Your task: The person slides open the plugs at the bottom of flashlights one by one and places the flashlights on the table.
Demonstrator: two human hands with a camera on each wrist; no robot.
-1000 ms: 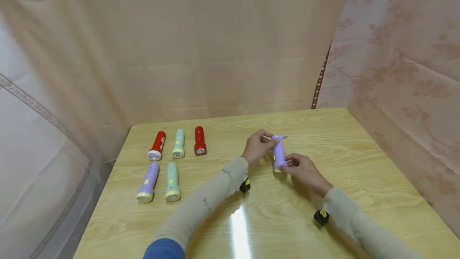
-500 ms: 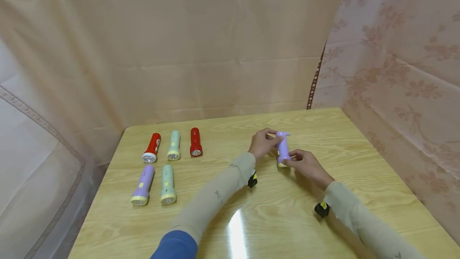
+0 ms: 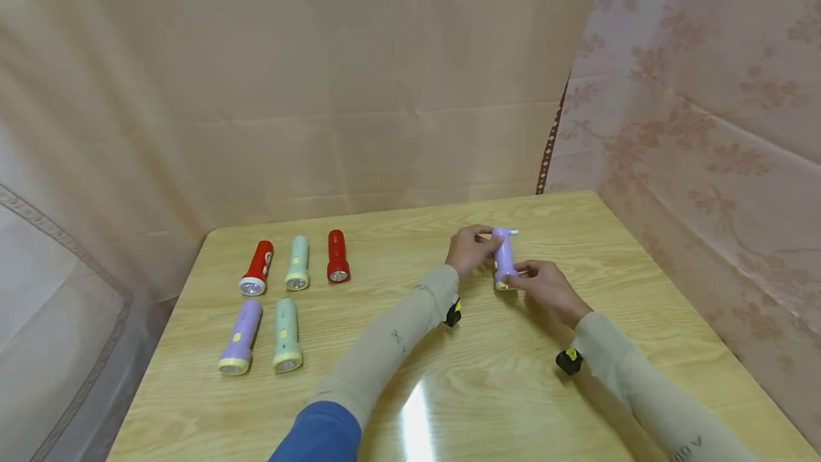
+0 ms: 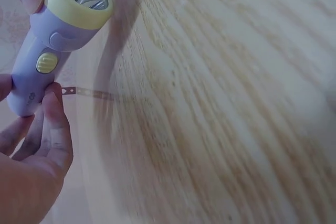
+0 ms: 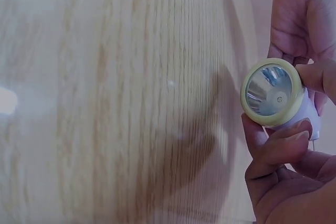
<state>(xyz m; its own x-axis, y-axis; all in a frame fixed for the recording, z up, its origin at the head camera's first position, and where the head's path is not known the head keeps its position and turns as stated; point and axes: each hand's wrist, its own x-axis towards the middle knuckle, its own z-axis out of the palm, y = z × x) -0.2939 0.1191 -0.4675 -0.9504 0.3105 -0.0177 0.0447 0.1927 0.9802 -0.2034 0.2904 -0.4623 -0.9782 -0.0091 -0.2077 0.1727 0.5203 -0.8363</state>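
Observation:
A purple flashlight [image 3: 503,257] with a pale yellow head ring is held in both hands, over the right half of the table. My left hand [image 3: 470,249] pinches its tail end with thumb and fingers. Near the lamp head, my right hand [image 3: 550,288] grips it between thumb and fingers. A small pale piece [image 3: 514,232] juts out sideways at the tail, its kind too small to tell. In the left wrist view the flashlight's yellow switch [image 4: 46,62] shows. The right wrist view faces its reflector [image 5: 269,92].
On the wooden table's left [image 3: 385,348] lie several other flashlights: a red-and-white one [image 3: 259,262], two mint-green ones [image 3: 298,259] [image 3: 286,330], a dark red one [image 3: 337,252] and a purple one [image 3: 241,330]. Curtains [image 3: 359,91] hang behind and at both sides.
The head view has turned slightly right, so the lying flashlights sit farther left. Both hands keep holding the purple flashlight, now slightly farther from me. The piece at its tail looks paler.

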